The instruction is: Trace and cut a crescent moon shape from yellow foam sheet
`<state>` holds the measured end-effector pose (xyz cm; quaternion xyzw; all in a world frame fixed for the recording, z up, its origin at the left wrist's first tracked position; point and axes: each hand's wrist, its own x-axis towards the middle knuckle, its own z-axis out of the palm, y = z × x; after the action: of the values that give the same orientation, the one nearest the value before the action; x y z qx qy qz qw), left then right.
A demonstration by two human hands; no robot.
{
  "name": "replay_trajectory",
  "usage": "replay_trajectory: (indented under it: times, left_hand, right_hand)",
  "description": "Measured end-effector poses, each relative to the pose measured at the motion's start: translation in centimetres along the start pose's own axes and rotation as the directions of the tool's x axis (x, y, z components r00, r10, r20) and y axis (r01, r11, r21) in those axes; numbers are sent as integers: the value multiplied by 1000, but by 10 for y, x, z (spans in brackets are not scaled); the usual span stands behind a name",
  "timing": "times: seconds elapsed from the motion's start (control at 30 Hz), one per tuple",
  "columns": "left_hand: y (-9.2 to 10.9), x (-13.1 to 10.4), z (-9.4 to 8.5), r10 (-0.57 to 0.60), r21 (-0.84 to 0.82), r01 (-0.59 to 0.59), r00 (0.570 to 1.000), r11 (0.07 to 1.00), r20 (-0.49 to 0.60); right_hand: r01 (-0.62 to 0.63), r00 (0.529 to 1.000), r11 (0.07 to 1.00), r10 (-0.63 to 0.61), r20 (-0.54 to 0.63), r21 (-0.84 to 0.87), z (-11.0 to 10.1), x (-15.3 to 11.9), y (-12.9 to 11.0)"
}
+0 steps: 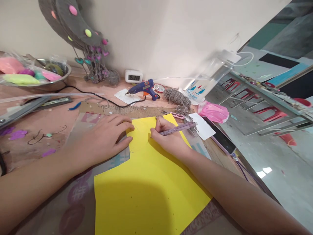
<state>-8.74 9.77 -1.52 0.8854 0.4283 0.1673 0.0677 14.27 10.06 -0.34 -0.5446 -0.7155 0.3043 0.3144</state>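
Note:
A yellow sheet (137,189) with a piece cut away at its upper left lies in the middle over a greyish plastic sheet. My left hand (110,137) rests flat at the cut edge, fingers spread, thumb and fingertips touching the yellow paper. Closed round a translucent purple pen (176,128), my right hand (168,135) leans on the upper part of the sheet. The pen's tip is near the paper, partly behind my fingers. Faint pen marks show between the hands.
Behind the sheet are a blue glue gun (144,89), a digital clock (133,76) and grey yarn (177,98). A metal bowl (66,73) stands left, near a utility knife (24,111). On the right are a phone (220,135), a pink bag (213,111) and a plastic bottle (207,76).

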Motion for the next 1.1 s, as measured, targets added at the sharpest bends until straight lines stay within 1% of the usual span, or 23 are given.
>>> replay_trajectory:
  times: [0.1,0.37,0.67,0.9,1.1]
  left_hand:
    - [-1,0,0,5,1,-5,1000,1000,-10]
    - [2,0,-1,19,18,-19,999,1000,-34]
    - [1,0,0,12,2,-12,999,1000,-30]
    - [1,0,1,1,-27,-2,1000,1000,-29]
    - [1,0,1,6,-26,-7,999,1000,-41]
  right_hand:
    - [19,1000,1000,-19,-13,3,-1,2,0]
    - [0,998,1000,0,64,10,-1,-1,-1]
    - [4,1000,1000,-4,-10,-5,-1,3,0]
    - [-4,1000,1000,5,22,-18,-1,1,-2]
    - [15,1000,1000,-16,-26,-25,1,4,2]
